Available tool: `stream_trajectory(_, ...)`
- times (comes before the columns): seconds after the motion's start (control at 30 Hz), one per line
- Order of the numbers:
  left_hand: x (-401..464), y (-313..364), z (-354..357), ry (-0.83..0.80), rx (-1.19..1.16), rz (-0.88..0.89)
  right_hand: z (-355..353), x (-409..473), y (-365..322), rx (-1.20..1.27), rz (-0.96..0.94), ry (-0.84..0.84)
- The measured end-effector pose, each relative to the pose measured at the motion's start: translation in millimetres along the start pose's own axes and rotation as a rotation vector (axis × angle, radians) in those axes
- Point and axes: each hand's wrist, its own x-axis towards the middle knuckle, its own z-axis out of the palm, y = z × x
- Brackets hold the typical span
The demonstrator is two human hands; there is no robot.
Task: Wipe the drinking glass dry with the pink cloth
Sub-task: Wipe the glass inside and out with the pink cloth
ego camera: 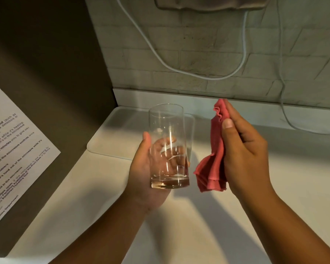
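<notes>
A tall clear drinking glass (167,121) stands upright in my left hand (141,168), above the white counter. My fingers wrap round its lower half and show through the glass. Just to its right, my right hand (244,151) grips a folded pink cloth (213,162) between thumb and fingers. The cloth hangs down in loose folds, a small gap away from the glass and not touching it.
A clear flat tray or board (107,140) lies on the white counter (179,216) behind the glass. A dark panel (55,73) with a printed paper notice (11,149) stands on the left. White cables (179,70) hang along the brick-pattern wall (217,44) behind.
</notes>
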Motion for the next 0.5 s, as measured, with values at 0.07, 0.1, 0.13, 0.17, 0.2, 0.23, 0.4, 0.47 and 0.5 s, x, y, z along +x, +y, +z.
stream_trajectory(0.07, 0, -2, -3, -0.094, -0.092, -0.065, -1, -4, 3, -0.010, 0.009, -0.009)
stream_trajectory(0.1, 1, -4, -4, -0.121, -0.126, -0.088, -1, -7, 5, -0.015, 0.013, -0.014)
stream_trajectory(0.13, 2, -7, -5, -0.134, -0.151, -0.101, -1, -9, 7, -0.021, 0.015, -0.019)
stream_trajectory(0.17, 2, -8, -5, -0.136, -0.164, -0.107, -1, -11, 8, -0.029, 0.014, -0.023)
stream_trajectory(0.2, 3, -10, -5, -0.129, -0.163, -0.106, 0, -13, 10, -0.039, 0.011, -0.028)
stream_trajectory(0.23, 4, -11, -5, -0.112, -0.146, -0.097, 0, -15, 11, -0.053, 0.005, -0.034)
stream_trajectory(0.4, 8, -11, 1, 0.065, 0.036, 0.041, 0, -21, 12, -0.139, -0.065, -0.016)
stream_trajectory(0.47, 7, -9, 5, 0.105, 0.064, 0.067, 0, -25, 12, -0.125, -0.040, -0.027)
stream_trajectory(0.5, 7, -8, 6, 0.127, 0.070, 0.070, 1, -27, 13, -0.120, -0.026, -0.039)
